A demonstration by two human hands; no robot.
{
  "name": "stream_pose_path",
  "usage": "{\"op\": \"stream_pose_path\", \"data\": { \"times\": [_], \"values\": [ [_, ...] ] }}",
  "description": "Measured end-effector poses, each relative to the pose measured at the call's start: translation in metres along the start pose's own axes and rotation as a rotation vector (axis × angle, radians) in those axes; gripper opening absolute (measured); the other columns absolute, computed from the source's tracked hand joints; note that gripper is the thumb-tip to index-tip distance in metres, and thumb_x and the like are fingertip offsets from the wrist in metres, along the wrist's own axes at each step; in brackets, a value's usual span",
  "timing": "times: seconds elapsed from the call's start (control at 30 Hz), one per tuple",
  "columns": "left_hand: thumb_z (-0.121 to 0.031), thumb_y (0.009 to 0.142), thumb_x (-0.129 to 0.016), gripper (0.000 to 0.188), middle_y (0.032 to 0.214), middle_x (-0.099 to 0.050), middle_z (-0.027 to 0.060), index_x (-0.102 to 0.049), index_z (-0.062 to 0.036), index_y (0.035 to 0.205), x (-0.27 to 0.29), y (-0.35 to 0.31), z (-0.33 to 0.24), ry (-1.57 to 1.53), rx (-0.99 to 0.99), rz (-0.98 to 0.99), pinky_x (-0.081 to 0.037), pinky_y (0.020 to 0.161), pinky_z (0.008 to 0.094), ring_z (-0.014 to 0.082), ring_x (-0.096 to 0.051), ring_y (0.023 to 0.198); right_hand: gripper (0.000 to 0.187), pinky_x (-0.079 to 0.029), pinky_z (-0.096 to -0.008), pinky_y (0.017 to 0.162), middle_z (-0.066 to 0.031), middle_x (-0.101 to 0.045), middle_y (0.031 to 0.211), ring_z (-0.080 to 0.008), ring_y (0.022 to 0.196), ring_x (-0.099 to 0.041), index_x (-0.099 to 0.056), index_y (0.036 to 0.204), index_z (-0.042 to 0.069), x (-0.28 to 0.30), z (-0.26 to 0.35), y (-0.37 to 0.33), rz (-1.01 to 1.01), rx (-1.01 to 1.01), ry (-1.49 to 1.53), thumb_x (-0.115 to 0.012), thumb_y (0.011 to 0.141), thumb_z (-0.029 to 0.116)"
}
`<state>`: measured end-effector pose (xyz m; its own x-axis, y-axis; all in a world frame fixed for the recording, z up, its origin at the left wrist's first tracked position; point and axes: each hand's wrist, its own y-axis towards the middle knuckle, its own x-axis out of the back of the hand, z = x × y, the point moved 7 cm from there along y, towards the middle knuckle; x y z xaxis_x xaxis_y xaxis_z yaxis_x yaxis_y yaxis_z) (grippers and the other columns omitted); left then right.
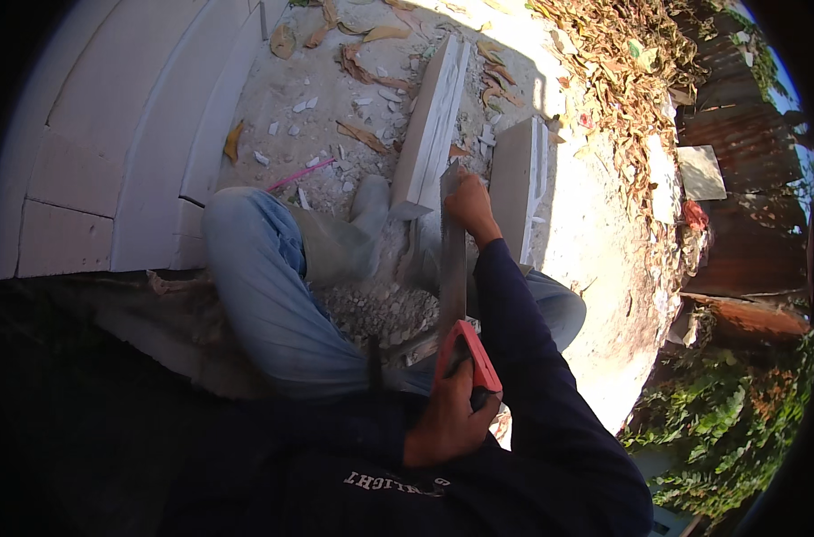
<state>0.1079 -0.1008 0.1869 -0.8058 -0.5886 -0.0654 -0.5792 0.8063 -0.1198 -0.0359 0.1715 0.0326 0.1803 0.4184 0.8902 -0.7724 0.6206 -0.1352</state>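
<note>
A hand saw (452,277) with a red and black handle lies lengthwise in front of my body, blade pointing away. My left hand (451,416) is wrapped round the handle close to my torso. At the far end of the blade, my right hand (471,208) is closed on the metal near the tip. Just beyond sits a long pale block (431,134), its near end beside the blade's tip. A second pale block (517,170) lies to the right of my right hand. The blade appears apart from both, though the contact is hard to judge.
Large pale blocks (147,134) form a stepped stack on the left. My bent knees and dusty boots (344,233) frame the work spot. White chips, a pink stick (301,173) and dry leaves (384,33) litter the ground. Rusty metal sheets (747,179) stand at the right.
</note>
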Motion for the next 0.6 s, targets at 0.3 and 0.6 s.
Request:
{"op": "stream_pose_path", "data": {
  "times": [0.3,0.6],
  "values": [
    [-0.008,0.09,-0.063,0.036,0.118,-0.06,0.0269,-0.053,0.0074,0.121,0.0,0.11,0.038,-0.085,-0.046,-0.054,-0.044,0.099,0.0439,0.0396,-0.059,0.116,0.053,-0.051,-0.0485,0.094,-0.0312,-0.066,0.109,-0.0452,0.105,-0.065,-0.058,0.123,-0.006,0.023,-0.031,0.13,-0.248,0.11,0.007,-0.063,0.073,0.01],
    [-0.005,0.088,-0.064,0.022,0.089,-0.063,0.0244,-0.055,0.006,0.105,0.011,0.155,0.042,-0.121,0.05,-0.082,-0.049,0.073,0.0432,0.0396,-0.068,0.086,0.048,-0.05,-0.0478,0.095,-0.0313,-0.066,0.112,-0.0458,0.109,-0.064,-0.061,0.119,-0.005,0.008,-0.035,0.173,-0.12,0.027,0.085,-0.063,0.073,0.01]
  ]
}}
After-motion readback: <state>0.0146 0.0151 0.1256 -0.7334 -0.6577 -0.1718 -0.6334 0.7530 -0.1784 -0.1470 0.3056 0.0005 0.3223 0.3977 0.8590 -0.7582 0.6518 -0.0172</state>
